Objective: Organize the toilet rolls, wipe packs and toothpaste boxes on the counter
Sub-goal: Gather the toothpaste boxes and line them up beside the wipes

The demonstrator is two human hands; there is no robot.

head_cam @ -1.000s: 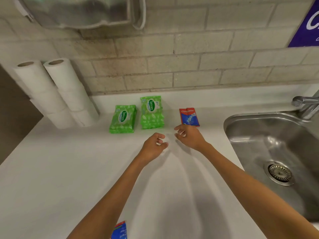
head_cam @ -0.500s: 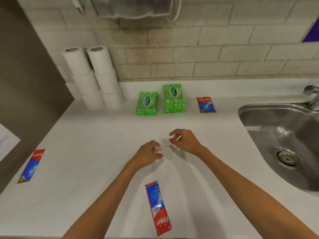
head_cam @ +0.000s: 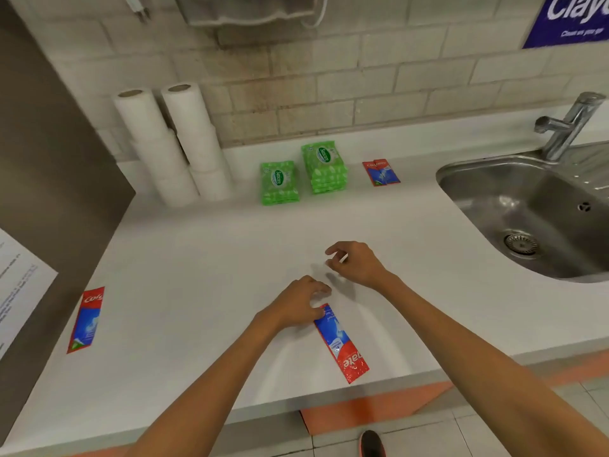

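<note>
Left hand (head_cam: 298, 303) over the near box's (head_cam: 341, 343) far end, hiding that tip; contact unclear.
Its fingers are curled, grip impossible to tell; the right hand (head_cam: 357, 263) hovers loosely apart, holding nothing. The near box lies close to the counter's (head_cam: 197, 258) front edge, another box (head_cam: 85, 319) by the left edge, 2 more (head_cam: 381, 172) beside the wipe packs (head_cam: 304, 173) and rolls (head_cam: 174, 143) at the wall. Bare counter lies between; the sink (head_cam: 534, 209) is cut off right.

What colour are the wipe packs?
Bright green with a white leaf pattern, wipe packs; head view.
</note>
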